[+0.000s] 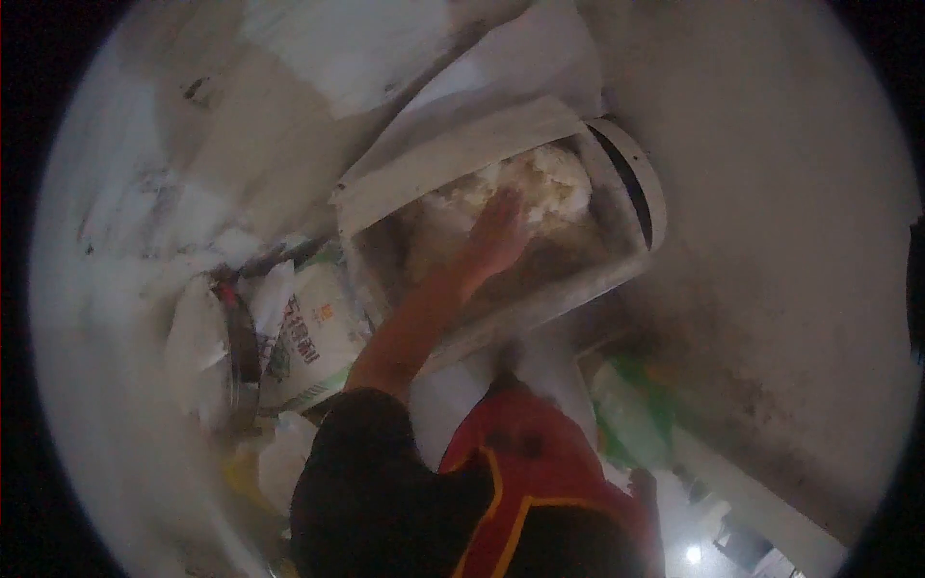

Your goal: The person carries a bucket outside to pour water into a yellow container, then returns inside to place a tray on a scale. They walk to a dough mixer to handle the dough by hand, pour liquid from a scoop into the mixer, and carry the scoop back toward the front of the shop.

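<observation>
one pale, lumpy mass point(554, 183) is touched by one left hand point(501, 231); whether the fingers are clenched or grasping cannot be told. the mass is contained in one open bin point(540, 310). left of the bin, one white bag point(318, 337) is printed with dark characters, seemingly ending 得利.

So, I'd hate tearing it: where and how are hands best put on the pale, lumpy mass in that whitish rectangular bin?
Probably cup the pale mass under its near edge, coming down through the open top of the bin. It sits toward the far side, leaving more room nearer the person, where the left hand reaches; its irregular shape shows no handle.
</observation>
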`<state>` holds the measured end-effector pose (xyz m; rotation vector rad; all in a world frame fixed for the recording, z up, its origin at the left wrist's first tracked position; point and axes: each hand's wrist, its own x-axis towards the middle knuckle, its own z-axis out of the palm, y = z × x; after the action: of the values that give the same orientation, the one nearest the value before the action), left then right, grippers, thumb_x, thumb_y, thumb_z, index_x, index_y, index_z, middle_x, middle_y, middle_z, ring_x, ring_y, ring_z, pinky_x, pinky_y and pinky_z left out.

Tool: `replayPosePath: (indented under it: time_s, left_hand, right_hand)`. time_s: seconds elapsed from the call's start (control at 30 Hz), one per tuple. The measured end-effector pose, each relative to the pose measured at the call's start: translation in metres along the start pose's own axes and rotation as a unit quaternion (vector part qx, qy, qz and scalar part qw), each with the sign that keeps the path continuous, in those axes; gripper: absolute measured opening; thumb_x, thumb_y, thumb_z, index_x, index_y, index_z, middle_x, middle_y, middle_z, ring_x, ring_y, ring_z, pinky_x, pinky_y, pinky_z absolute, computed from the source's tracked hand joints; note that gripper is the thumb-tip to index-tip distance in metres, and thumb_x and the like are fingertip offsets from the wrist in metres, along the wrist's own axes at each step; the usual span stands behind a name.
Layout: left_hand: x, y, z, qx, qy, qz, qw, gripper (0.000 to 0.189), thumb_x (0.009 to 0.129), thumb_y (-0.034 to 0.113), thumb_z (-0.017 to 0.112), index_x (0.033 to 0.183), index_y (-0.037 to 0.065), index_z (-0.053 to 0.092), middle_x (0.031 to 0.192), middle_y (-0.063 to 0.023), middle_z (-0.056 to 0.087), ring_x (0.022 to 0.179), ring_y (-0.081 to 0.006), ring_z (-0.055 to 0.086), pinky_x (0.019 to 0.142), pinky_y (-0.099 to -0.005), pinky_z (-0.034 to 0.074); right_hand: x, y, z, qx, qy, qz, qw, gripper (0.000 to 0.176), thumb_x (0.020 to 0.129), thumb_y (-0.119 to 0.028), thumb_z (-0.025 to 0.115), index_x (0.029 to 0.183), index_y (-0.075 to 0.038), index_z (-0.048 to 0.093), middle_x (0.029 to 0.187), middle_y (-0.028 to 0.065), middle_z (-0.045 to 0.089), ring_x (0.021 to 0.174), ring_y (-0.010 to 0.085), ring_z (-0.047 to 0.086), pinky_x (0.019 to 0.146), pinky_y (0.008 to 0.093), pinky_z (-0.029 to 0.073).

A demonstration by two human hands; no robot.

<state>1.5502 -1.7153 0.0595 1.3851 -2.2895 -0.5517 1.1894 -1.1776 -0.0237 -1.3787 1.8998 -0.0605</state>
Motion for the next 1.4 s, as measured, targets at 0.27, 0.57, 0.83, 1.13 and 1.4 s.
replayPosePath:
  time_s: [0.27,0.57,0.83,1.13,1.4]
  left_hand:
    - [0.065,-0.055,0.077,0.105,-0.009,-0.023,0.994,0.048,0.069,0.016,0.055,0.113,0.005,0.041,0.12,-0.0188,0.036,0.112,-0.0314,0.032,0.094,-0.0379,0.027]
    - [0.006,-0.114,0.097,0.094,-0.045,-0.061,0.993,0.065,0.069,0.026,0.059,0.122,0.005,0.029,0.12,-0.0186,0.036,0.11,-0.0311,0.036,0.09,-0.0393,0.031]
    - [-0.064,-0.144,0.083,0.095,-0.176,-0.094,0.975,0.06,0.069,0.029,0.059,0.12,0.01,0.034,0.12,-0.0162,0.035,0.11,-0.0317,0.034,0.091,-0.0432,0.027]
    - [-0.06,-0.002,0.004,0.113,-0.172,0.142,0.968,0.054,0.068,0.031,0.059,0.117,0.016,0.04,0.12,-0.0135,0.034,0.11,-0.0324,0.033,0.092,-0.0475,0.023]
    - [-0.044,-0.081,0.031,0.241,-0.084,-0.004,0.967,0.041,0.073,0.019,0.05,0.113,0.013,0.045,0.117,-0.0165,0.038,0.108,-0.0329,0.036,0.091,-0.0452,0.026]
  right_hand:
    - [-0.026,-0.082,-0.02,0.264,0.103,0.285,0.916,0.01,0.073,-0.012,0.048,0.072,-0.003,0.053,0.067,0.0037,0.049,0.065,0.0144,0.047,0.057,0.0247,0.04]
    - [-0.042,-0.006,0.019,-0.037,-0.015,0.122,0.992,0.006,0.066,-0.007,0.05,0.071,-0.007,0.053,0.077,0.0096,0.054,0.077,0.0291,0.051,0.066,0.0371,0.042]
    - [-0.017,-0.035,0.012,0.025,0.017,0.182,0.983,0.008,0.071,-0.011,0.048,0.074,-0.005,0.052,0.077,0.0108,0.053,0.073,0.0255,0.052,0.065,0.0336,0.042]
    - [0.014,-0.018,-0.008,0.323,0.028,0.258,0.91,0.019,0.079,-0.022,0.045,0.081,-0.004,0.053,0.069,0.0034,0.052,0.061,0.0124,0.047,0.054,0.0269,0.039]
    - [0.019,-0.014,-0.004,0.37,0.082,0.098,0.92,0.02,0.077,-0.024,0.052,0.081,-0.005,0.053,0.073,0.0045,0.052,0.061,0.0123,0.048,0.055,0.0272,0.041]
